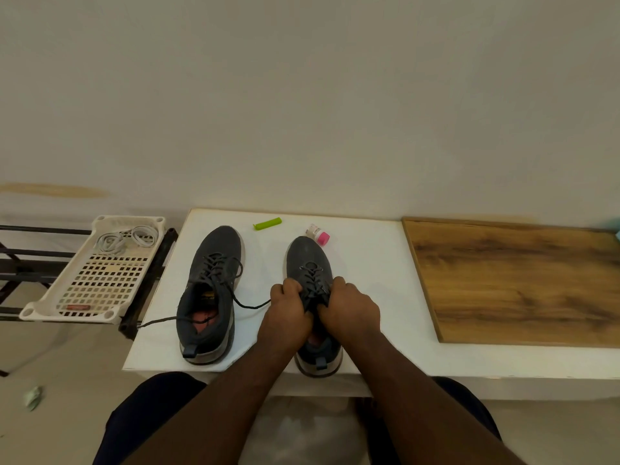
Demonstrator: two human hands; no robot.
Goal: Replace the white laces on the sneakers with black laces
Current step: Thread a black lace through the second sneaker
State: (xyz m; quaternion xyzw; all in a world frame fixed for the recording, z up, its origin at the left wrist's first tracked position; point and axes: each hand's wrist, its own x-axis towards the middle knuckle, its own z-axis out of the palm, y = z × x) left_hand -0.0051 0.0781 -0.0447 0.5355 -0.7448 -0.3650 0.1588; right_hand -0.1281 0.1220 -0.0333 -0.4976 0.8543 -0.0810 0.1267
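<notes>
Two dark grey sneakers stand toes away from me on a white table (369, 263). The left sneaker (211, 290) is threaded with a black lace (250, 305), whose loose ends trail over the table to both sides. The right sneaker (310, 260) also carries black lacing. My left hand (288, 307) and my right hand (349, 307) meet over its tongue, fingers curled and pinching the black lace ends. The shoe's opening is mostly hidden under my hands. White laces (125, 239) lie coiled in a white basket (50, 310).
The perforated basket sits on a black rack (147, 283) left of the table. A green clip (267, 223) and a small pink-capped bottle (318, 233) lie near the table's far edge. A wooden board (520, 283) covers the right side. My knees are below the table edge.
</notes>
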